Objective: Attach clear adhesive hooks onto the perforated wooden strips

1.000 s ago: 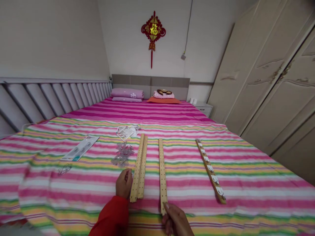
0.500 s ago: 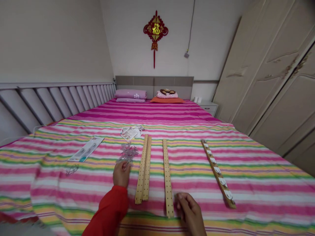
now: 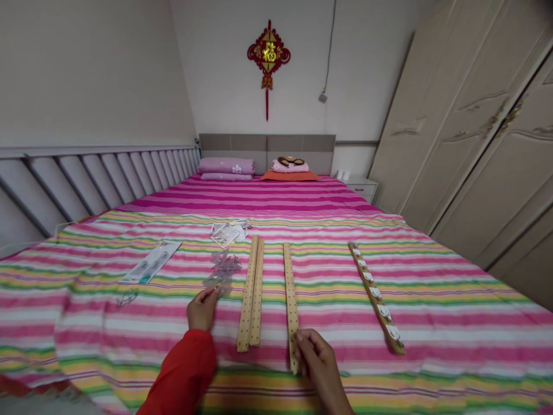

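Three pale wooden strips with rows of holes lie lengthwise on the striped bedspread. A pair of strips lies side by side, and a single strip lies to their right. My right hand pinches the near end of the single strip. My left hand, in a red sleeve, reaches with its fingertips into a pile of clear plastic hooks left of the pair. What its fingers hold is unclear. A fourth strip fitted with several white hooks lies further right.
A flat printed packet and a small clear piece lie at the left. Torn packaging sits beyond the strips. Pillows rest by the headboard. A padded wall runs along the left, a wardrobe along the right.
My left hand has left the pair of strips and moved left and forward to the clear hooks. My right hand let go of the single strip's end, then took hold of it again.
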{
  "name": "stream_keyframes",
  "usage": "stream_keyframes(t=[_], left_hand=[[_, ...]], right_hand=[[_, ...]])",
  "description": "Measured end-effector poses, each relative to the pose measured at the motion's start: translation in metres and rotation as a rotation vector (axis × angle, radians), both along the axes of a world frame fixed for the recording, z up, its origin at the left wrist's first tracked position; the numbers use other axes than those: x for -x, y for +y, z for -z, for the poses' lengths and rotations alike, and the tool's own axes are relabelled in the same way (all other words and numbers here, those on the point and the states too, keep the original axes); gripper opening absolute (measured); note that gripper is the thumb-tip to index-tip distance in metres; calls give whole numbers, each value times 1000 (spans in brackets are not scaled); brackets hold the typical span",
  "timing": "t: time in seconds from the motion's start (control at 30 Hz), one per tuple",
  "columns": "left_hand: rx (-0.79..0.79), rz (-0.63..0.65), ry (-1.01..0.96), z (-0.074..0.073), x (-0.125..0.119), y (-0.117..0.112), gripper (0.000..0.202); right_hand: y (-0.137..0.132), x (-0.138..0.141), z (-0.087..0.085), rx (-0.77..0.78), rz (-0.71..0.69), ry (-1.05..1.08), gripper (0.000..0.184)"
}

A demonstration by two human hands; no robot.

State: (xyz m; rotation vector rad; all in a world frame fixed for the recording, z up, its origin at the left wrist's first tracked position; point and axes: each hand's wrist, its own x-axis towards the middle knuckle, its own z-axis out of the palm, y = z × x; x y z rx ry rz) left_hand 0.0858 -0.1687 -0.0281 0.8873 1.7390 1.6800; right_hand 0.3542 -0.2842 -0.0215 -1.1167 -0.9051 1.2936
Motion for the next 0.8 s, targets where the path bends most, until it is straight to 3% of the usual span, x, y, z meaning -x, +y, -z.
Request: stream_keyframes(t=[0.1,0.23,0.37,0.67,0.8], left_hand=[[18,-11,-352,-6,-4,-10,18],[92,104,-724,-21,-14,-23,8],[202,205,-1020,-32,-23,-29,18],[171,340,-1038,-32,-47,-47,20],[156,384,-1024,-31,-48,-53,21]], right_hand=[[0,6,-4,0,-28,-3,46],[5,15,-5,0,-79,-38,45],[16,24,-4,-68,-127,-78,42],[45,55,-23,-233,-120,-235,13],[55,64,-30,-367,-90,-415,22]])
